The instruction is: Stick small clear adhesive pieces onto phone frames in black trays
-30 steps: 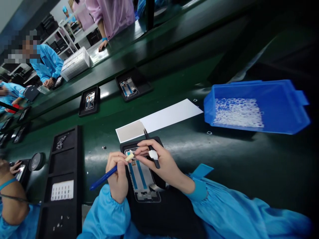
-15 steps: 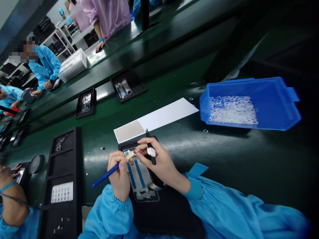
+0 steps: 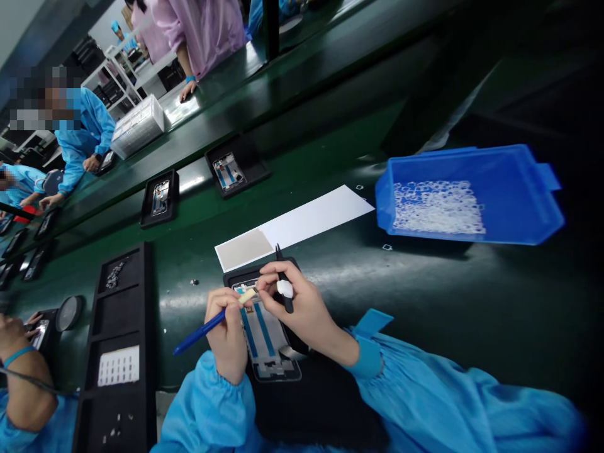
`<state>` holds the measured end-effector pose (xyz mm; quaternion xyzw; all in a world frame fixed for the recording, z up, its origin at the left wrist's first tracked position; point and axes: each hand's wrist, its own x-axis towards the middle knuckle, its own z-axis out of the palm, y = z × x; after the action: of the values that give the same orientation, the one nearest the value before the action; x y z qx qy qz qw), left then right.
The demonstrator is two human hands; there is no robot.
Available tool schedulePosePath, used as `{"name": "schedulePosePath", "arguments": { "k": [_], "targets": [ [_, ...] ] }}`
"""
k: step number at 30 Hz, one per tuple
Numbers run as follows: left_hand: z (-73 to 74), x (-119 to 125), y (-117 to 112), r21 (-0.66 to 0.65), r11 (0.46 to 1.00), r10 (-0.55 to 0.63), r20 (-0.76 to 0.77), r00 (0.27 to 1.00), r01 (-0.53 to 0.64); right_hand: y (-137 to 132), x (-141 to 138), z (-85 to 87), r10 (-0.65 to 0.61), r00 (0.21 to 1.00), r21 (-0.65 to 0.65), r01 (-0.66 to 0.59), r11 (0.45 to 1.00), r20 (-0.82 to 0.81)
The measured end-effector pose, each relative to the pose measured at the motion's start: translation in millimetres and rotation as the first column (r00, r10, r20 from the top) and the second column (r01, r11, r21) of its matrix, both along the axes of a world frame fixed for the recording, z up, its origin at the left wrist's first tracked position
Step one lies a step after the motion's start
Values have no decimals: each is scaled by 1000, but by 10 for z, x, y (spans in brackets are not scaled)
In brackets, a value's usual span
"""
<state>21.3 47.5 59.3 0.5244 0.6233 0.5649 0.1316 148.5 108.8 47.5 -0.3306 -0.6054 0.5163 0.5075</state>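
Observation:
My left hand (image 3: 227,327) is closed round a blue pen-like tool (image 3: 201,335) with a pale yellow end (image 3: 247,296). Black tweezers (image 3: 279,264) with a white piece (image 3: 285,289) round their middle lie in my right hand (image 3: 302,308), tips pointing away from me. My right thumb and forefinger pinch beside the yellow end, where a tiny dark part (image 3: 255,290) shows; I cannot tell its kind. Below both hands lies an open phone frame (image 3: 265,340) with blue strips, in a black tray (image 3: 293,263). My hands hide part of its upper end.
Beyond the phone lies a white sheet (image 3: 321,215), with a blue bin (image 3: 514,201) of small white pieces to its right. A long black compartment tray (image 3: 148,340) stands left. Phone trays (image 3: 173,195) sit further back. A co-worker's arm (image 3: 28,377) is at lower left.
My hands and both tools keep almost the same pose over the phone. The view has shifted slightly. A co-worker at far left has moved a hand.

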Motion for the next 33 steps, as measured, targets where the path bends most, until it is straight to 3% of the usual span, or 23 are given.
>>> {"name": "schedulePosePath", "arguments": {
  "k": [3,6,9,11,13,14,15,17,19,21,23,24,26,27,28,30,33],
  "targets": [
    [-35,-20,20,-89,995,-21,276,961,47,8,15,8,23,1000,5,-23,1000,-19],
    [-20,-14,72,-141,983,-13,569,822,114,-4,6,29,64,997,-14,-65,998,-46],
    [41,1,118,-165,970,2,739,674,178,8,3,70,69,997,-8,-70,998,-43],
    [82,-2,127,-163,964,3,796,606,209,88,84,109,-1,1000,36,1,999,-5],
    [110,-23,116,-151,964,-5,815,580,220,258,299,151,-195,978,123,185,975,75],
    [118,-41,105,-145,965,-13,807,590,219,374,461,169,-349,928,193,323,927,127],
    [122,-64,93,-140,967,-21,790,613,214,502,653,180,-527,827,272,471,839,194],
    [118,-121,69,-144,970,-30,728,685,196,753,1068,182,-716,561,401,594,698,415],
    [100,-183,51,-188,962,-37,634,772,200,921,1402,157,-691,379,454,547,704,615],
    [69,-239,45,-246,943,-71,504,861,222,948,1528,115,-691,319,507,496,705,648],
    [28,-283,51,-282,933,-119,339,933,222,839,1402,70,-700,417,547,439,713,580],
    [5,-301,58,-286,936,-134,255,958,207,753,1262,47,-652,520,533,380,756,553],
    [-39,-331,79,-288,945,-135,90,987,155,567,903,-3,-465,739,492,208,845,487],
    [-58,-344,92,-291,948,-133,11,991,130,486,720,-32,-322,799,447,75,891,508],
    [-72,-355,104,-294,949,-135,-63,989,111,421,552,-63,-212,815,412,-36,910,540],
    [-89,-369,126,-299,949,-155,-176,972,97,342,297,-133,-109,798,364,-145,920,593],
    [-86,-366,148,-311,940,-213,-213,954,141,316,137,-227,-104,784,356,-156,921,613]
  ]
}}
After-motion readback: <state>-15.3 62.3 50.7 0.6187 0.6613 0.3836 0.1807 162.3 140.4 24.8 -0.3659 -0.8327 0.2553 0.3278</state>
